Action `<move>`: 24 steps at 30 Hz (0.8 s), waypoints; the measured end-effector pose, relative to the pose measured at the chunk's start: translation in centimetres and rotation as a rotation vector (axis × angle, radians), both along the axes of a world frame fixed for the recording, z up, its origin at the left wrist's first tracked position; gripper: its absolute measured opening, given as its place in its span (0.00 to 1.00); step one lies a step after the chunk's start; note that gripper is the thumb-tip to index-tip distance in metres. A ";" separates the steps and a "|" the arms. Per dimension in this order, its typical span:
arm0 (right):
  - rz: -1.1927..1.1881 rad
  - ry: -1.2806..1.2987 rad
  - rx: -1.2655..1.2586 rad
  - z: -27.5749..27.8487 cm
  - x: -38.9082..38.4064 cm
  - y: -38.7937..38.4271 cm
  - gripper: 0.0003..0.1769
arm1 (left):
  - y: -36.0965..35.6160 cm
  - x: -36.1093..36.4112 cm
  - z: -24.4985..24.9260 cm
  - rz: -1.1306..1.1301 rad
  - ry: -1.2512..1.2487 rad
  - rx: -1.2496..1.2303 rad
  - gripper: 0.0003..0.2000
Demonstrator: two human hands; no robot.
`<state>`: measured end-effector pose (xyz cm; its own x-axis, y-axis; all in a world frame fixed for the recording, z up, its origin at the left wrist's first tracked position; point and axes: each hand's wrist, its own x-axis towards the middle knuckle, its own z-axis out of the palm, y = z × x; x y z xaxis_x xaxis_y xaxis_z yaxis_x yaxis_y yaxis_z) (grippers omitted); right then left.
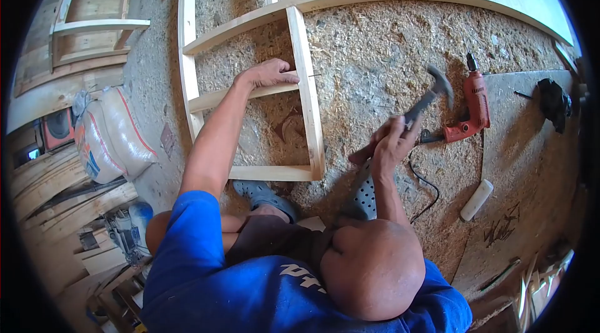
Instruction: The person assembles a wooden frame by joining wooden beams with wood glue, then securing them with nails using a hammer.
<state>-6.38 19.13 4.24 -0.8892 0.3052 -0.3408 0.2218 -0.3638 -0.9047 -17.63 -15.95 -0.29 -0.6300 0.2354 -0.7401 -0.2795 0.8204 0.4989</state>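
Observation:
A pale wooden frame (310,126) lies over the shavings in front of me. My left hand (267,75) is closed on one of its short crosspieces (219,99), where that piece meets the side rail. From the outer face of the rail, level with this joint, a nail (315,75) sticks out. To the right of the frame, my right hand (392,145) grips a claw hammer (425,100) by its handle. The hammer's dark head is raised, apart from the wood. Part of the handle is hidden by the fingers.
A red corded drill (474,108) lies just right of the hammer, beside a grey board (519,114). Nearby are a white cylinder (477,200), scattered nails (501,229) and a black plastic bag (554,106). At left stand a filled sack (115,136) and stacked planks (56,176).

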 end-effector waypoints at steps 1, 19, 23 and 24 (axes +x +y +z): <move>-0.172 -0.010 -0.086 -0.2 0.0 -0.4 0.29 | -0.3 0.3 -0.6 -0.002 0.013 0.007 0.35; 0.694 0.163 0.553 -3.3 3.5 -4.4 0.26 | 0.5 1.4 0.1 -0.112 0.053 -0.016 0.38; 0.568 -0.162 0.144 0.6 1.0 -1.9 0.30 | 0.3 2.1 -0.5 -0.068 0.061 -0.056 0.38; 0.417 -0.180 0.186 1.3 0.2 -0.6 0.27 | 0.4 1.3 -0.5 -0.082 0.037 -0.094 0.38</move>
<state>-6.17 18.54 5.54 -0.8807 0.0058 -0.4736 0.4729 -0.0465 -0.8799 -16.29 -15.52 -0.78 -0.6388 0.2185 -0.7377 -0.1920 0.8832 0.4279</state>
